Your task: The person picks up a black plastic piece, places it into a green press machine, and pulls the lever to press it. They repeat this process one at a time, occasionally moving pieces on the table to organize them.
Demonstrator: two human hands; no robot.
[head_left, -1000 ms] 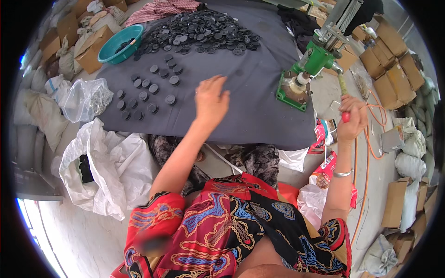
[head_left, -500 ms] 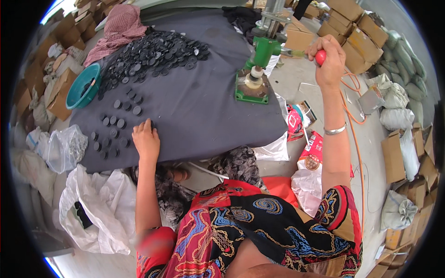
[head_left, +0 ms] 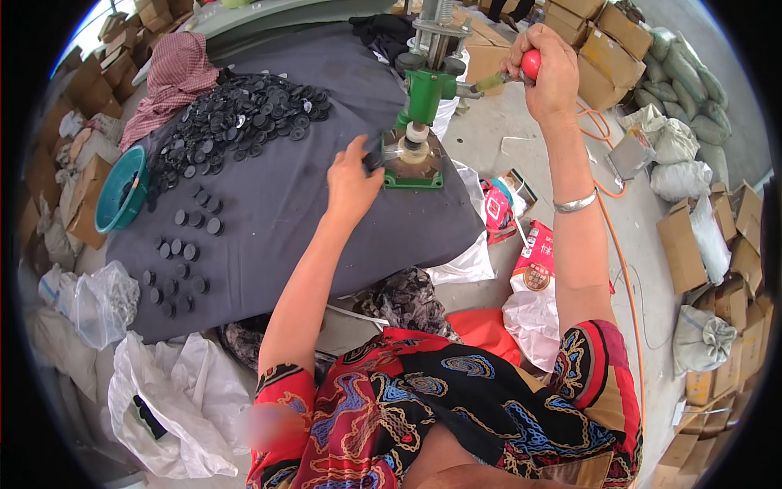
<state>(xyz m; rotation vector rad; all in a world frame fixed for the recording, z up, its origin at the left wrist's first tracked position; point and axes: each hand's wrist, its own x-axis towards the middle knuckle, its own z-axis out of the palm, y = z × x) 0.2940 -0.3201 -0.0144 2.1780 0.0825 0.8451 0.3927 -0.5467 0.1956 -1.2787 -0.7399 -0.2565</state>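
Note:
My right hand (head_left: pixel 553 77) is wrapped round the red ball knob (head_left: pixel 530 63) at the end of the lever of a green hand press (head_left: pixel 423 96). The press stands at the right side of the cloth-covered table, with a pale round die (head_left: pixel 413 150) on its base. Just left of that base, my left hand (head_left: pixel 353 184) pinches a small black round disc (head_left: pixel 372 160), somewhat blurred. Farther left on the cloth, several short black round pieces (head_left: pixel 181 218) stand in loose rows. A big heap of black discs (head_left: pixel 244 114) lies behind them.
A teal basin (head_left: pixel 104 213) sits at the table's left edge beside a red checked cloth (head_left: pixel 177 69). White sacks (head_left: pixel 195 407) lie on the floor near left. An orange hose (head_left: pixel 623 285) crosses the floor at right, with cardboard boxes (head_left: pixel 601 67) and stacked bags beyond.
My left hand has moved right and away from me, from the rows of black pieces to the press, with a disc in its fingers. My right hand stays on the knob. The view has shifted slightly.

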